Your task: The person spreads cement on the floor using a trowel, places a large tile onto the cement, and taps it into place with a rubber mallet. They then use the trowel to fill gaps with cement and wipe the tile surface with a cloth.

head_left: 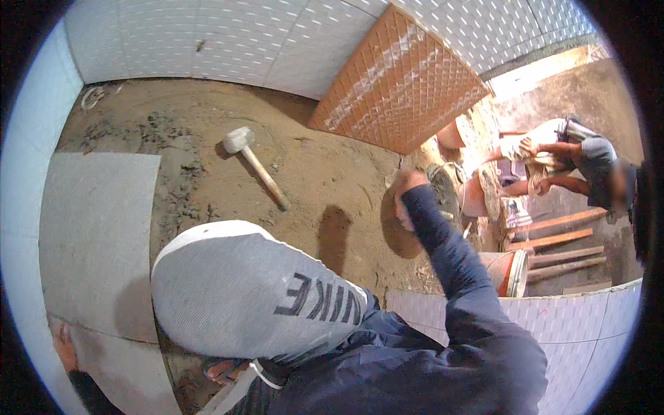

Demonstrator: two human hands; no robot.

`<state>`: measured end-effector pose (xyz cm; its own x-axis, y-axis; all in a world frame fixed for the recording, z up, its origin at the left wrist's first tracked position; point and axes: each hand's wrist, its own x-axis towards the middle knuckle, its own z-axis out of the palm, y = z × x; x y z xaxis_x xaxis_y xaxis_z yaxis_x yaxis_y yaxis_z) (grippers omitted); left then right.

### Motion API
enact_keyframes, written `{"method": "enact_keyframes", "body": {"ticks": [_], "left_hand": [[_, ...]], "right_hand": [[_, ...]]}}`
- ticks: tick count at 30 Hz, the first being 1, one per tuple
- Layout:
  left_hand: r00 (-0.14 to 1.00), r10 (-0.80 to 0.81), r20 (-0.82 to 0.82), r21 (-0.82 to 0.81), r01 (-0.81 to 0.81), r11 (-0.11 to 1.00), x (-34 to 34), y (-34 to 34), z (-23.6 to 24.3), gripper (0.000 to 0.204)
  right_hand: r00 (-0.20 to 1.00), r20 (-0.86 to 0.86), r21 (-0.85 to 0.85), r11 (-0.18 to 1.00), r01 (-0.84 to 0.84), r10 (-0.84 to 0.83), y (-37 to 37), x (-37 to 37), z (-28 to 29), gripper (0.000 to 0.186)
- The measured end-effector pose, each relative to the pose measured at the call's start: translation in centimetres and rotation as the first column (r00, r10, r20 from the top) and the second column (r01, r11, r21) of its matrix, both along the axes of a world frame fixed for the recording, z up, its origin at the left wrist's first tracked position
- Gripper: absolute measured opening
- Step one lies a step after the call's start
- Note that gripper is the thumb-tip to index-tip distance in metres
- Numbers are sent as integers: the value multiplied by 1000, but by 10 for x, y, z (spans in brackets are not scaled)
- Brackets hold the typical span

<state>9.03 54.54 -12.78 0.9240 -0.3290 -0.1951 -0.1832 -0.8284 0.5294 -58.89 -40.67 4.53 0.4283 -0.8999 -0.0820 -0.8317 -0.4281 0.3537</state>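
Note:
My left hand [65, 349] lies flat, fingers extended, on a large grey floor tile [117, 363] by the left wall. Another grey tile [97, 207] adjoins it on the far side. My right arm reaches out to the right, and my right hand [408, 197] is low over the sandy bed, beside a dark round pan [446, 190]. Its fingers are blurred and partly hidden, so what they hold, if anything, does not show. Between my hands, a mallet [241, 141] with a pale head and wooden handle rests on the sand [290, 159].
A large brown tile [398, 79], ribbed back showing, leans on the far tiled wall [242, 41]. At right are an orange bucket [501, 273], wooden planks [564, 235] and a bending co-worker [595, 166]. My grey-clad knee [235, 290] rises in the foreground.

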Motion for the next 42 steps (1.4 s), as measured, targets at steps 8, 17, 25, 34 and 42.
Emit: {"method": "enact_keyframes", "body": {"ticks": [8, 17, 25, 34, 42], "left_hand": [[998, -8, 63, 249, -8, 968, 4, 1, 36, 36], [965, -207, 159, 394, 130, 910, -80, -158, 86, 35], [953, -303, -8, 385, 283, 879, 35, -196, -1, 41], [887, -352, 298, 410, 214, 886, 157, -106, -59, 41], [851, -383, 360, 399, 230, 888, 66, -98, -12, 55]], "right_hand": [[954, 4, -134, 945, 299, -301, -123, -178, 38, 18], [936, 7, -29, 936, 351, -351, -175, -192, 24, 19], [720, 264, 36, 753, 657, -641, -131, -198, 51, 21], [-414, 695, 704, 438, 559, -588, 48, -133, -14, 27], [153, 564, 787, 584, 201, -812, 164, 74, -71, 23]]}}
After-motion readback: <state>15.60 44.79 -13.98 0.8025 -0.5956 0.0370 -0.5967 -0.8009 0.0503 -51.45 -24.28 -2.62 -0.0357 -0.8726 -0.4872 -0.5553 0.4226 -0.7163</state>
